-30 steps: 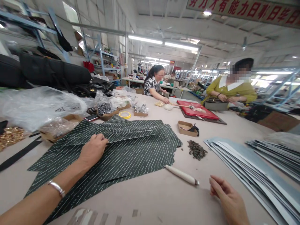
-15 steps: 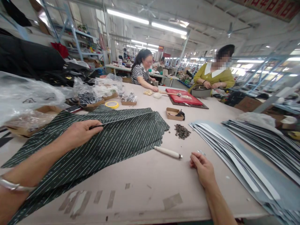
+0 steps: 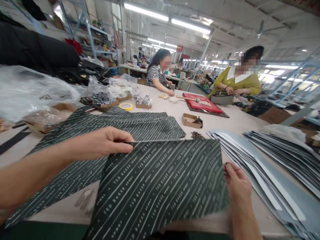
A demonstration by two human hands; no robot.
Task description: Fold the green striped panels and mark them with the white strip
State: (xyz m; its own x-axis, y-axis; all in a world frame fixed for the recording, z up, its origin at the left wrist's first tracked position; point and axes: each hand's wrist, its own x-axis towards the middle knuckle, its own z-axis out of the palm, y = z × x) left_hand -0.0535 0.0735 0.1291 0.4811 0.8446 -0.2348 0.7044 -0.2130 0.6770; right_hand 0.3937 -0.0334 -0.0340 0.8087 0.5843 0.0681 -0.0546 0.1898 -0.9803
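My left hand (image 3: 107, 143) pinches the top edge of a dark green sheet (image 3: 155, 190) printed with white dashed stripes and small lettering. My right hand (image 3: 237, 186) grips the same sheet's right edge, and the sheet hangs lifted between them, over the table's front edge. Beneath it lies a pile of similar dark green printed sheets (image 3: 140, 125), spread across the table. The sheet in my hands hides the white-handled tool and most of the dark loose bits (image 3: 197, 135).
Stacks of long grey strips (image 3: 262, 166) cover the table's right side. Plastic bags (image 3: 32, 93), small cardboard trays, a yellow tape roll (image 3: 126, 106) and a red board (image 3: 202, 103) lie further off. Two co-workers (image 3: 237, 80) sit working across the table.
My hands have lifted one sheet off the pile and toward me. It now covers the white-handled tool and most of the loose bits, and my view has tilted slightly.
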